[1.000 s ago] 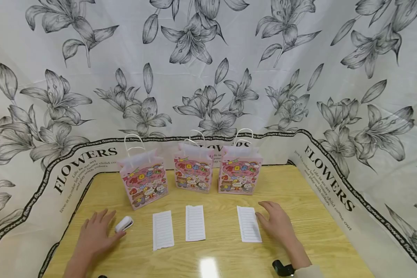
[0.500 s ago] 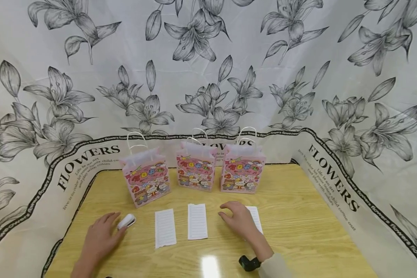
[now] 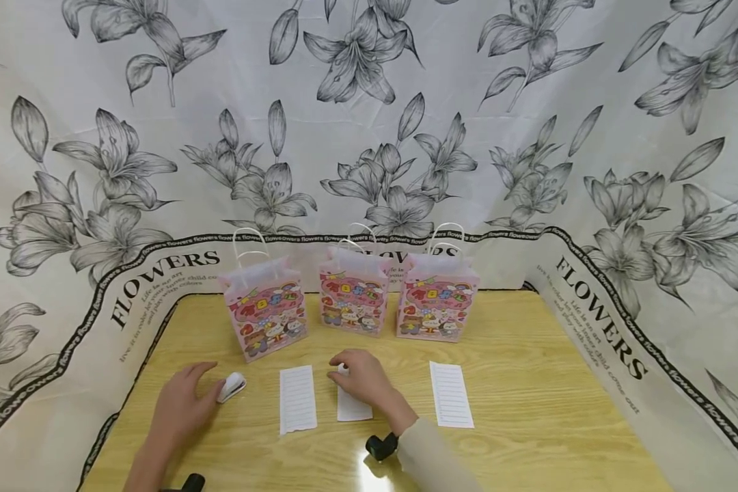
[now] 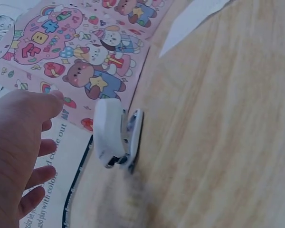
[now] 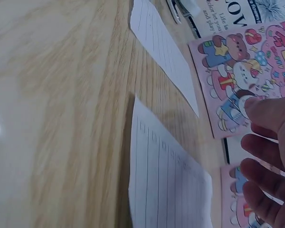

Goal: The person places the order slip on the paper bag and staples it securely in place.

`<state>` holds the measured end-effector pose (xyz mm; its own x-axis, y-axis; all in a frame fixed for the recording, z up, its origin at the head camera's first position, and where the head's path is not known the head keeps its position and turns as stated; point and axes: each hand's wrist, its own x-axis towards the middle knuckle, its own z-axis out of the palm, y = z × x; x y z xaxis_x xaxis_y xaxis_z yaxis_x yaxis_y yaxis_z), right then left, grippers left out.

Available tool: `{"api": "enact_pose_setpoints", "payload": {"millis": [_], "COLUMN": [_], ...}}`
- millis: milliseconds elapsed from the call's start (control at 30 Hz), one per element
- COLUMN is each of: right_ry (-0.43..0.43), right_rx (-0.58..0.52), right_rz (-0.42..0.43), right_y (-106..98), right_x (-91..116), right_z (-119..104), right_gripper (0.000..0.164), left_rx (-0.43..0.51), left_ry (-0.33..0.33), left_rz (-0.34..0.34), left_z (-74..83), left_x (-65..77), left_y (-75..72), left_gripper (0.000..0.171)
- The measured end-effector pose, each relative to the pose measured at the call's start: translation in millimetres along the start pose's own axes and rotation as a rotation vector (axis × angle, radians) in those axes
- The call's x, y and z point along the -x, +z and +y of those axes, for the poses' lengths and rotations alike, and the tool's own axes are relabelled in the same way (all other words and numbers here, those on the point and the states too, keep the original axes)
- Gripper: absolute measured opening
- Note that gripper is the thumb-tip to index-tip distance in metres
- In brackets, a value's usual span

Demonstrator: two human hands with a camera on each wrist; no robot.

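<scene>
My left hand (image 3: 181,406) is beside a small white stapler (image 3: 231,387), its thumb close to the near end. In the left wrist view the stapler (image 4: 109,133) stands apart from the spread fingers (image 4: 42,175). My right hand (image 3: 365,379) hovers over the middle lined paper slip (image 3: 353,410) and covers part of it. The right wrist view shows loosely bent fingers (image 5: 259,175) with nothing between them, beyond the slip's edge. Another lined slip (image 3: 298,400) lies to the left, between the hands, and a third lined slip (image 3: 452,395) lies to the right.
Three pink cartoon paper bags with white handles stand along the back: a left bag (image 3: 267,314), a middle bag (image 3: 353,297) and a right bag (image 3: 438,301). A floral cloth (image 3: 369,150) hangs behind and beside the wooden table (image 3: 529,383).
My right hand has moved left from the right slip to the middle slip, uncovering the right one. The left hand stays by the stapler, and the view has shifted slightly.
</scene>
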<state>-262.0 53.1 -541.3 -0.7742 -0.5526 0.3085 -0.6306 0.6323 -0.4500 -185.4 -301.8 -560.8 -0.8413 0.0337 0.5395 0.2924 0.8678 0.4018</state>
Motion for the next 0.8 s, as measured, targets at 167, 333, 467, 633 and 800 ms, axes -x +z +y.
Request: {"api": "enact_pose_setpoints", "payload": {"millis": [167, 333, 467, 633, 800], "right_ry": [0.063, 0.083, 0.094, 0.106, 0.095], "right_rx": [0.003, 0.051, 0.071, 0.101, 0.121], "right_rz": [-0.07, -0.103, -0.115, -0.13, -0.126], "right_y": [15, 38, 48, 53, 55], "right_x": [-20, -34, -36, -37, -39], "right_z": [-9, -6, -4, -4, -4], "right_gripper": [0.022, 0.026, 0.028, 0.027, 0.024], "left_rx": [0.008, 0.016, 0.013, 0.009, -0.001], "left_ry": [0.024, 0.004, -0.018, 0.003, 0.027], "left_rz": [0.015, -0.002, -0.016, 0.013, 0.1], "left_z": [-0.3, 0.9, 4.8, 9.7, 13.7], "left_x": [-9.9, -16.1, -23.1, -36.3, -53.0], "left_y": [-2.6, -6.3, -11.3, -19.4, -27.4], "left_gripper": [0.034, 0.032, 0.031, 0.032, 0.034]}}
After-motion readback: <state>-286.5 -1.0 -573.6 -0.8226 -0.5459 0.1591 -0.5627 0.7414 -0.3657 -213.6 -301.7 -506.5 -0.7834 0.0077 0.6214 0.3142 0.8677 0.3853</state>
